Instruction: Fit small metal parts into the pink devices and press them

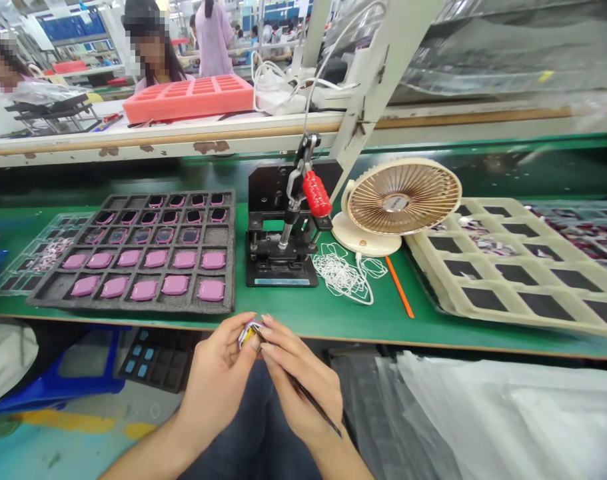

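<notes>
Centrally, purplish case (246, 332) between fingertips of pinched left grip (217, 375), dark tool (314, 401) in closed right grip (303, 373)

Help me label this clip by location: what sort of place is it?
Probably a factory assembly floor: a dark foam tray of purplish pieces and a red-handled fixture stand on a green bench, with other people beyond it.
</notes>
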Demonstrator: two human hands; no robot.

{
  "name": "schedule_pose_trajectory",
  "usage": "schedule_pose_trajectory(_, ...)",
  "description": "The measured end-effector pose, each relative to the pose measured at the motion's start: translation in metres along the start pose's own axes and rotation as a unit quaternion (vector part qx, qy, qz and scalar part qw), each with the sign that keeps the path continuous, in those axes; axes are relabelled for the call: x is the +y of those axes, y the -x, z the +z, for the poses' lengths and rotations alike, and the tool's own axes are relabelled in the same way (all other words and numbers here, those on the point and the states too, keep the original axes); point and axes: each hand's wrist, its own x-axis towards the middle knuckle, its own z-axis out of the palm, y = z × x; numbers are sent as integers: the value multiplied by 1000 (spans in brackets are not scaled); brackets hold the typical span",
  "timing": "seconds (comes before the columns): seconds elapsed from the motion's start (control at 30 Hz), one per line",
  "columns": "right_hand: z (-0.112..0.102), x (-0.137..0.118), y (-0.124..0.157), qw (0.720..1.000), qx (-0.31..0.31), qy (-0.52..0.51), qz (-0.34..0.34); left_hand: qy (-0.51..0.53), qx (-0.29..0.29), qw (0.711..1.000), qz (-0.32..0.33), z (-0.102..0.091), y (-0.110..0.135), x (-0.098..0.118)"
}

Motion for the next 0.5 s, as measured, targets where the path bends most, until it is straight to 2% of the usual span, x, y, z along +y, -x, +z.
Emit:
schedule_pose_trajectory(0.27,-2,1,2,1000,-16,7,-9,-21,0,1000,7,0,0,-3)
schedule_pose_trajectory(0.4,0,5,7,1000,9,15,-24,48,-36,998,-33,3,-1,-2)
schedule_pose_trajectory(0.5,3,8,11,999,28,16,-7,86,-59,993,-62,2,-3,0)
